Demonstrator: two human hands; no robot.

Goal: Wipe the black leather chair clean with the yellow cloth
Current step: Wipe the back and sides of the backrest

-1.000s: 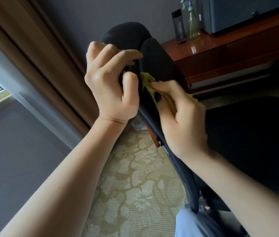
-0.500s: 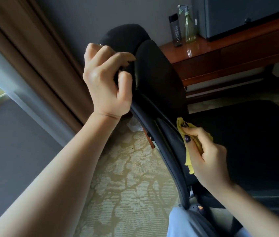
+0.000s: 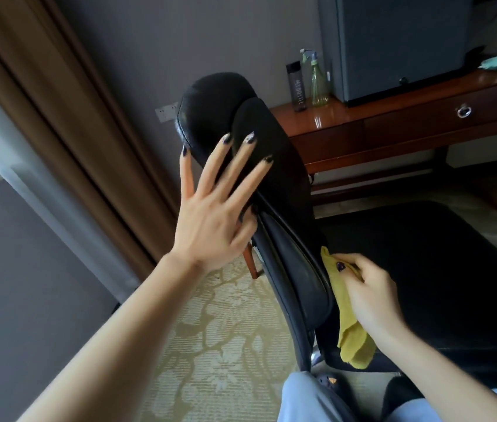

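The black leather chair [image 3: 274,184] stands in the middle of the head view, seen edge-on from its side, headrest at the top and dark seat spreading to the right. My left hand [image 3: 210,208] has its fingers spread straight, over the back of the backrest just below the headrest. My right hand [image 3: 369,296] grips the yellow cloth [image 3: 349,327] low against the front face of the backrest, near where it meets the seat. A loose end of the cloth hangs below my hand.
A wooden desk [image 3: 393,123] stands behind the chair with a dark bottle [image 3: 296,86], a green spray bottle [image 3: 317,79] and a grey box [image 3: 393,44] on it. A brown curtain [image 3: 58,123] hangs at the left. Patterned carpet [image 3: 219,345] lies below. My trouser legs [image 3: 308,400] show at the bottom.
My left hand let go of the chair's upper edge and spread its fingers out. My right hand wiped the cloth down from near the headrest to the bottom of the backrest.
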